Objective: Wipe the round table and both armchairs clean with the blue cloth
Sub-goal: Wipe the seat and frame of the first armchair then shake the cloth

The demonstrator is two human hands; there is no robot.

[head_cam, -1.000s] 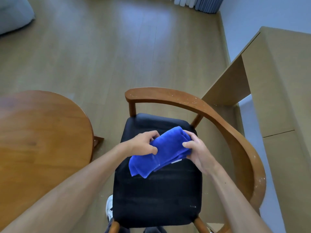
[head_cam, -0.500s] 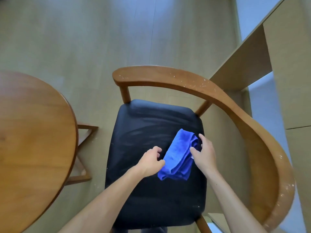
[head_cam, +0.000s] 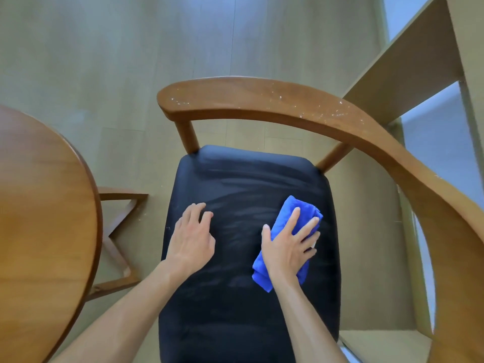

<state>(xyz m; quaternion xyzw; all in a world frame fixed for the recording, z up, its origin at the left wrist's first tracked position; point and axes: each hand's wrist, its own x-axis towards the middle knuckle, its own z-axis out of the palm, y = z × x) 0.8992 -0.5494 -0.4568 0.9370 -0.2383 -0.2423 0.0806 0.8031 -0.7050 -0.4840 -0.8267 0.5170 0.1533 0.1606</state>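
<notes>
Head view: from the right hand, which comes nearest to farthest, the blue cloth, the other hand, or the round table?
1. Blue cloth, directly under the right hand, on the black seat.
2. Left hand, across the seat.
3. Round table, far left.

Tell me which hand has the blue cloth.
The right hand: its straight fingers press the folded blue cloth flat on the black seat. The left hand rests bare on the seat, apart from the cloth.

Single head-worn wide-angle view, looking steeply down from close above the black padded seat of the wooden armchair (head_cam: 248, 231) at frame centre; round brown wooden table (head_cam: 44, 218) entering at left edge; lines bowing at margins.
</notes>
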